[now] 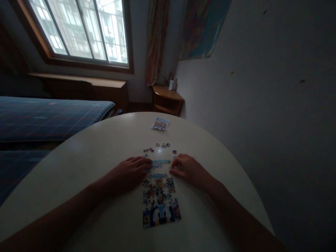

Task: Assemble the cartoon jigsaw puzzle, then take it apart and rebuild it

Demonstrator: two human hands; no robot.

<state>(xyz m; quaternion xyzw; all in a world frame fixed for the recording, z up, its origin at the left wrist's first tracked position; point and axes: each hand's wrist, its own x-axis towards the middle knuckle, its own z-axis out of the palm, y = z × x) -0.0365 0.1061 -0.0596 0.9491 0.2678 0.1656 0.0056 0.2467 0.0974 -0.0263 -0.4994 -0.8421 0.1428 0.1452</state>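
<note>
Left hand [135,171] loosely extended at 9 o'clock of strip [160,163]; right hand [185,167] half-curled at 3. Can't tell if either grips. Puzzle [161,210] at 6.

Bright barred window [85,29], curtain [156,42] beside it; blue plaid mattress [52,117] left; dim wall [249,98] right.

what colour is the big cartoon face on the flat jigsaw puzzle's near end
The cartoon face is mostly dark and light blue, in head view.

Window [76,35]: blown-out, beyond the tabletop [105,140]
Wall [257,105]: dim, right of the tabletop
Puzzle [159,196]: dark, softly blurred
</note>
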